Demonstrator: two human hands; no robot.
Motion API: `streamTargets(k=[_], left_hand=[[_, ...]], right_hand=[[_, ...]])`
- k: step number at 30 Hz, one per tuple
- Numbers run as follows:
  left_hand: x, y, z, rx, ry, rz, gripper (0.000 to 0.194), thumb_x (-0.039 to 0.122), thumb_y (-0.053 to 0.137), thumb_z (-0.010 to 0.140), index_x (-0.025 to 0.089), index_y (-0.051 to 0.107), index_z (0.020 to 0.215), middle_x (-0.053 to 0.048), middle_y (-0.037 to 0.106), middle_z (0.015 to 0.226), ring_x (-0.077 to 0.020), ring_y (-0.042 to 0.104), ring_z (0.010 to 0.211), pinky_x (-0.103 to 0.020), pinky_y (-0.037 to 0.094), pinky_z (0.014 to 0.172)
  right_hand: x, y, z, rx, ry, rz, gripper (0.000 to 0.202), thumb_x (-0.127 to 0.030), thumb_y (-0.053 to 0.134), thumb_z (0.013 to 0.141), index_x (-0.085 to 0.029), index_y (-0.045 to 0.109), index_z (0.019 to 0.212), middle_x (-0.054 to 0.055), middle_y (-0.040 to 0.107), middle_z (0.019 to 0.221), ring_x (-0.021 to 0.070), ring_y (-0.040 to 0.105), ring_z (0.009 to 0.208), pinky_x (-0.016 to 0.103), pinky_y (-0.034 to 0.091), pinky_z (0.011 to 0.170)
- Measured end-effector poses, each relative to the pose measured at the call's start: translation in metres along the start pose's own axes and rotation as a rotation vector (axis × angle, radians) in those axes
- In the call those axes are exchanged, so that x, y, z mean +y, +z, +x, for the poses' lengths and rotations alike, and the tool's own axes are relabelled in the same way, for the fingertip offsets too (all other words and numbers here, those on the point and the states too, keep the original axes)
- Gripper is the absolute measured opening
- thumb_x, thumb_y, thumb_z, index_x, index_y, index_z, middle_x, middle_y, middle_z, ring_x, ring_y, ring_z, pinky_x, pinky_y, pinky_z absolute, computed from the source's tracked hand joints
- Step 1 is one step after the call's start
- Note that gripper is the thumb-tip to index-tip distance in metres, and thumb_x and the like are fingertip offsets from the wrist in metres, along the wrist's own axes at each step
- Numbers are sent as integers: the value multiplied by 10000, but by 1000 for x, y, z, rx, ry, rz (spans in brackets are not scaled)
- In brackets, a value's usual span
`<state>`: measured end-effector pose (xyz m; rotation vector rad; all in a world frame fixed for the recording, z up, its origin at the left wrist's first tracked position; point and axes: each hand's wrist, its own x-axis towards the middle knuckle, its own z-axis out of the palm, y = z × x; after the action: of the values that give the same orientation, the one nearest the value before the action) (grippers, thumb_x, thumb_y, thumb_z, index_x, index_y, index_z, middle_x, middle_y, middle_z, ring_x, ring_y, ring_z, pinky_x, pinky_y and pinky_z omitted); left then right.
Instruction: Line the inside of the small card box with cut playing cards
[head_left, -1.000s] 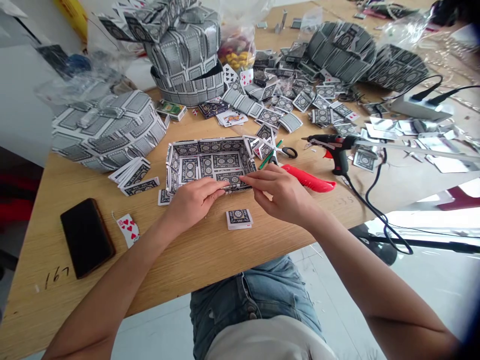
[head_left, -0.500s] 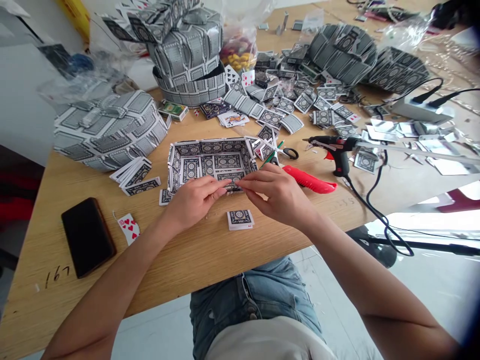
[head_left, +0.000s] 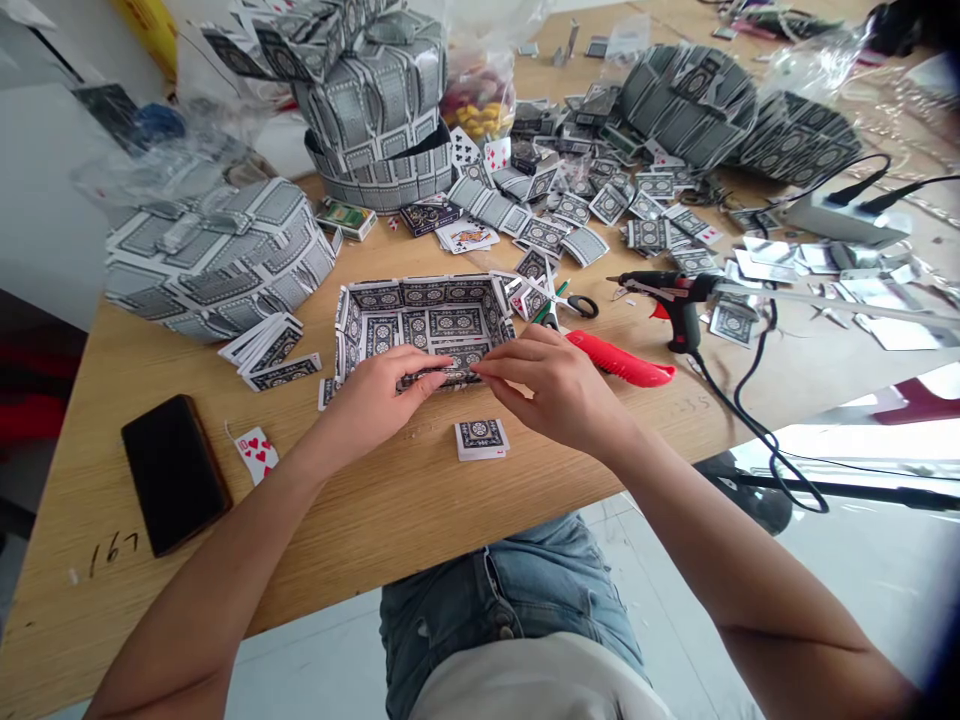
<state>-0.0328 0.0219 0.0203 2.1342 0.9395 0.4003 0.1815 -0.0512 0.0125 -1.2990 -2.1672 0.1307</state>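
Observation:
An open rectangular box made of playing cards (head_left: 420, 295) rests on the table, its inside lined with dark patterned card backs. My left hand (head_left: 379, 395) pinches the box's near wall left of its middle, thumb outside and fingers over the rim. On the same wall, further right, my right hand (head_left: 551, 385) grips with thumb and fingertips. Parts of the near wall are hidden behind both hands. A small stack of cards (head_left: 481, 438) lies on the table just in front of the box.
Right of my hands are scissors (head_left: 581, 305), a red-handled tool (head_left: 622, 362) and a corded glue gun (head_left: 679, 310). A phone (head_left: 176, 475) lies at left. Woven card baskets (head_left: 225, 255) and scattered cards (head_left: 570, 210) fill the back. The wooden table's (head_left: 390, 520) front edge is near my body.
My left hand has shifted slightly left along the near wall, and its thumb and fingers have parted around the rim. My right hand has hardly moved.

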Motion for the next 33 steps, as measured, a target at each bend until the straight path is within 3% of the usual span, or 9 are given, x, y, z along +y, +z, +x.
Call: streamTargets(k=[5,9,12,15,23,26,29,31,33], left_hand=[[2,-1,-3,33,66,31,322,348,492,955,185,684,1156,-60,687,1121,-185,625,1043,-320,462,941],[11,-5,-9,140,98,-25,318,349,471,967,188,691,1132,-46,698,1128,-174,623,1051,-291,452,943],[18,-7,-15,158,7,-173,336,408,462,962,208,704,1081,-29,727,1044,-180,654,965,-291,484,879],[23,-7,-19,48,-91,-343,324,441,507,928,213,718,1021,-24,741,945,-195,668,915,-303,511,839],[30,0,-19,14,-298,-732,207,333,738,716,173,699,841,-20,709,771,-134,627,681,-263,531,670],[31,3,-19,6,-359,-801,202,304,747,686,158,663,798,0,666,708,-103,581,614,-242,516,625],[30,5,-20,-10,-356,-836,192,286,735,688,155,635,788,20,626,692,-84,551,612,-217,498,608],[29,7,-20,-4,-336,-829,183,283,722,701,158,615,782,31,596,684,-79,533,618,-204,485,601],[30,8,-21,-1,-325,-807,181,286,709,711,163,590,768,39,565,673,-80,518,617,-201,473,588]], right_hand=[[-2,0,3,13,17,9,212,-215,533,936,-161,730,995,80,725,923,204,572,817,372,485,758],[-8,-3,10,156,92,87,180,-236,569,927,-191,715,1023,65,715,966,194,593,863,359,488,798],[-15,-8,17,190,164,225,170,-249,578,924,-201,694,1039,52,701,967,176,614,883,338,488,813],[-21,-14,20,113,243,384,175,-255,555,937,-178,698,1002,27,683,829,137,605,758,276,479,701],[-30,-22,23,61,358,515,209,-292,611,907,-174,730,1031,22,687,796,126,599,699,261,467,635],[-24,-28,10,190,427,375,212,-307,572,928,-202,722,1033,27,712,843,144,625,748,278,486,667],[-8,-30,-20,319,515,28,223,-288,531,936,-204,704,1048,52,714,912,163,620,738,309,497,672],[5,-27,-45,182,564,-111,245,-287,519,928,-193,690,1076,71,713,924,179,620,697,326,506,627],[16,-20,-68,76,530,-218,295,-277,489,928,-173,668,1137,119,699,1002,247,647,848,394,535,717]])
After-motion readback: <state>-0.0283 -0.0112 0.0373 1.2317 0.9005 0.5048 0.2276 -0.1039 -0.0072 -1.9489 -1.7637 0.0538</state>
